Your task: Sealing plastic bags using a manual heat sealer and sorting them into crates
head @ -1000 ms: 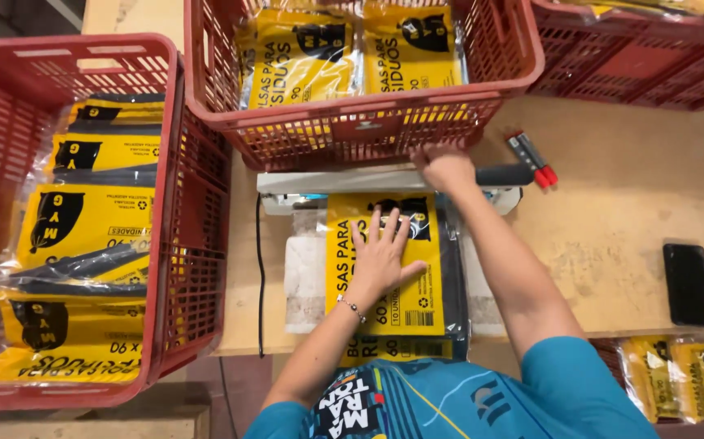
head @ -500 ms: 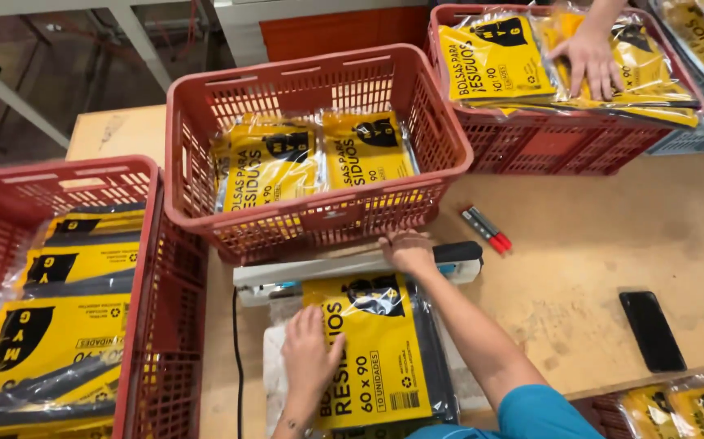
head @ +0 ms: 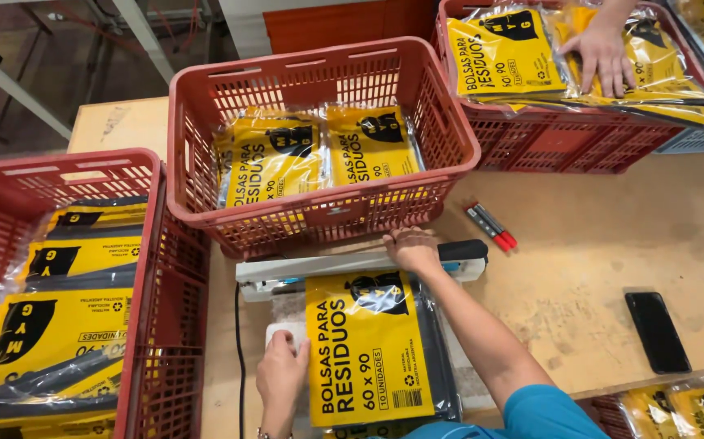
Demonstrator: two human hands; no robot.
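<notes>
A yellow and black packet of bags (head: pixel 368 349) lies flat in front of me, its top end under the arm of a white heat sealer (head: pixel 344 267). My right hand (head: pixel 413 248) presses down on the sealer's arm, fingers closed over it. My left hand (head: pixel 283 375) rests at the packet's left edge on the sealer's white base, fingers loosely curled, holding nothing that I can make out.
A red crate (head: pixel 319 215) with similar packets stands just behind the sealer. Another red crate (head: pixel 152 325) of packets is at my left. A third crate (head: pixel 579 146) is at the back right, where another person's hand (head: pixel 604 53) presses on packets. Two markers (head: pixel 492 226) and a black phone (head: pixel 657 332) lie on the wooden table.
The view has tilted up and back. My left hand slid off the packet's face to its left edge. My right hand stays on the sealer arm.
</notes>
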